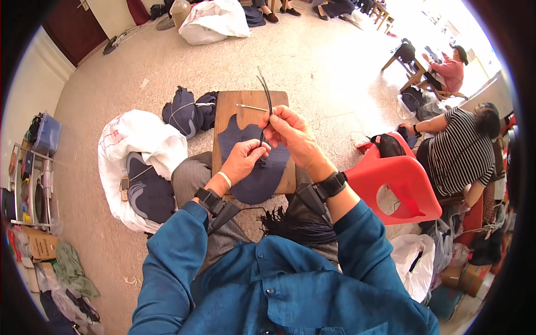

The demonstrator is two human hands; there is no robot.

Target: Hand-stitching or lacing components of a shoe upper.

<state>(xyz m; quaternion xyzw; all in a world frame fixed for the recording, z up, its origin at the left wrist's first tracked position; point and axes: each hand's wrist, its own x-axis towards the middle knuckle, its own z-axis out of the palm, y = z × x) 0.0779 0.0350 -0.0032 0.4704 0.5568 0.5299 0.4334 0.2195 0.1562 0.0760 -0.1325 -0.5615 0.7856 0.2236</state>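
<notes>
A thin dark lace (pixel 267 89) is pinched between the fingers of both my hands, and one end sticks up past the right hand. My left hand (pixel 242 162) is closed on its lower part, my right hand (pixel 293 134) a little higher up and to the right. Below them a navy knitted fabric piece (pixel 251 187), shaped like a shoe upper, lies flat on a small wooden table (pixel 281 99). On the wood beyond it rests a slim metal tool like a needle (pixel 251 106). My fingers cover part of the fabric. A bundle of dark laces (pixel 296 229) hangs across my lap.
Left of the table lie tied navy fabric pieces (pixel 187 111) and a white sack (pixel 167 142) holding more of them. A red plastic chair (pixel 410 178) stands at right, near a person in a striped top (pixel 460 151). Another white sack (pixel 215 25) lies at the back.
</notes>
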